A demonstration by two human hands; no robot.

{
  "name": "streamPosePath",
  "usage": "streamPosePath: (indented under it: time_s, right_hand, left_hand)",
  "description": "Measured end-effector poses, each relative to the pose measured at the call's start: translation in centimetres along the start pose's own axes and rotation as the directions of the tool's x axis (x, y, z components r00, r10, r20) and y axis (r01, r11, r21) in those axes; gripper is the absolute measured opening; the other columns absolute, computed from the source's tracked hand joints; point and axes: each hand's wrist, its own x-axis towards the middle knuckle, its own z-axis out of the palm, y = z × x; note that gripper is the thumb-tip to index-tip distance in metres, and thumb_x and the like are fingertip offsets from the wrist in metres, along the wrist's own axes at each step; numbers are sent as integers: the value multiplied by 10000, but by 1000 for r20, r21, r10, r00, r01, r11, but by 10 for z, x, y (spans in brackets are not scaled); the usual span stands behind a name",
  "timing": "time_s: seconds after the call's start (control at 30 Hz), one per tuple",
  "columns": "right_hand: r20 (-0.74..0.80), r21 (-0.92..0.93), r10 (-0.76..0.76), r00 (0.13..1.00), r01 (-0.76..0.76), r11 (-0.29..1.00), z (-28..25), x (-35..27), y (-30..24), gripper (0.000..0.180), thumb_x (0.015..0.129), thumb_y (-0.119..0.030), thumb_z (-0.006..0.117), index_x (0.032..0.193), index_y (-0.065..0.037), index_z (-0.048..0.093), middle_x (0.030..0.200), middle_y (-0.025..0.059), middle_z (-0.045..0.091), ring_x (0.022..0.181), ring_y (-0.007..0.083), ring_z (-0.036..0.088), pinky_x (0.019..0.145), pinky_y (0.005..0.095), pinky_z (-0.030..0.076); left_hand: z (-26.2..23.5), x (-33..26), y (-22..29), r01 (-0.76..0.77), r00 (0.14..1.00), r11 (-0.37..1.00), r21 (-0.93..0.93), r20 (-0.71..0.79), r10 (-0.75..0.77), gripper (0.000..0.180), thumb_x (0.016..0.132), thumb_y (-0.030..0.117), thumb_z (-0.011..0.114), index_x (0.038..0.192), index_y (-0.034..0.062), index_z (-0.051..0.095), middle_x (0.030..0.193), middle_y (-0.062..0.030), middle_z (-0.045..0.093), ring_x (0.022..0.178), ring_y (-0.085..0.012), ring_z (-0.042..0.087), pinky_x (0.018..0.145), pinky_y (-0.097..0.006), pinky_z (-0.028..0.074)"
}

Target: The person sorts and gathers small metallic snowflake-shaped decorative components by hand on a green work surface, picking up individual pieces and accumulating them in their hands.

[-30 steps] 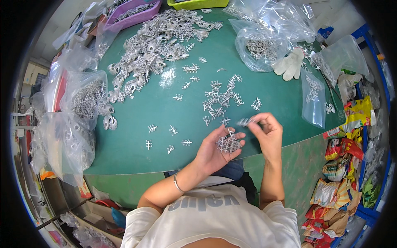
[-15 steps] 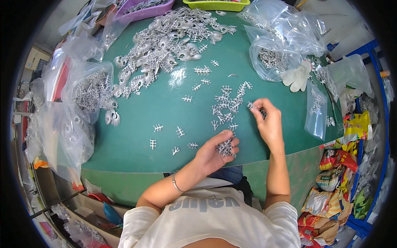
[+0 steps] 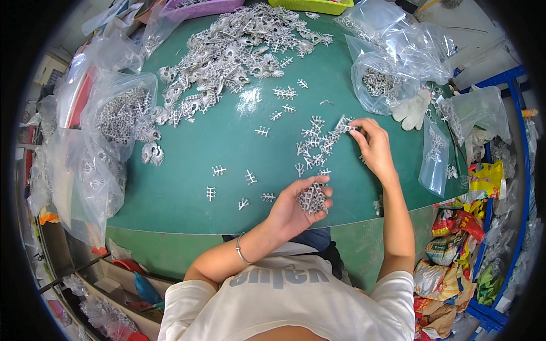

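Observation:
My left hand (image 3: 293, 209) is cupped near the table's front edge, its fingers curled round a bunch of small silver branched metal pieces (image 3: 312, 199). Up and to the right, my right hand (image 3: 374, 146) pinches a few silver pieces (image 3: 344, 124) between thumb and fingertips. These are just above the right end of a loose cluster of the same branched pieces (image 3: 314, 142) on the green table (image 3: 187, 148). Single pieces lie scattered to the left, such as one near the middle (image 3: 262, 131) and one by the front (image 3: 211, 194).
A large heap of silver fan-shaped and branched metal parts (image 3: 239, 51) spreads across the back. Clear plastic bags of parts stand at left (image 3: 122, 116) and back right (image 3: 378, 85). A pale work glove (image 3: 412, 110) lies at right. Purple (image 3: 207, 8) and yellow-green (image 3: 313, 5) baskets stand behind.
My right hand has moved up and slightly left to the cluster's upper right end, with pieces in its fingertips. My left hand stays almost in place, its bunch turned more into view.

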Motion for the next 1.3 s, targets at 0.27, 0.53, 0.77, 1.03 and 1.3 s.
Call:
streamPosePath:
  time_s: [0.27,0.53,0.77,1.03,1.3]
  right_hand:
    - [76,634,409,909,-361,684,0,-30,-19,170,902,-131,563,892,20,638,736,23,637,590,38,477,511,178,374]
    - [-213,208,62,975,-17,978,4,-51,-52,80,767,-9,678,838,15,652,691,70,627,564,105,525,510,248,415]
    - [-243,43,63,968,-54,998,1,-53,-54,66,745,-1,689,783,23,641,665,101,600,497,142,499,468,273,395]
    - [-43,632,252,967,-169,756,5,-69,-66,55,829,-10,632,829,45,625,713,0,602,599,10,504,483,158,381]
    - [-140,176,-91,986,115,978,1,-70,-83,47,796,12,649,794,33,607,689,4,581,599,15,495,482,198,373]
  left_hand:
    - [-9,1,-6,-61,998,998,12,28,61,269,937,316,488,1075,94,550,806,-44,543,740,-160,557,559,-253,490]
    - [0,-6,-4,-110,993,971,210,-19,116,296,886,154,589,1162,93,502,777,-3,498,735,-118,531,554,-225,459]
    - [2,-8,-10,-133,988,953,273,-34,148,433,885,136,585,1288,72,440,803,-1,515,743,-107,530,573,-215,438]
    - [9,-9,-12,-395,863,728,560,-44,503,252,855,116,630,1084,39,556,843,-32,595,698,-89,561,549,-209,432]
    - [15,-7,-5,-521,643,186,833,240,728,81,804,12,650,844,17,580,766,-37,604,657,-92,567,555,-207,440]
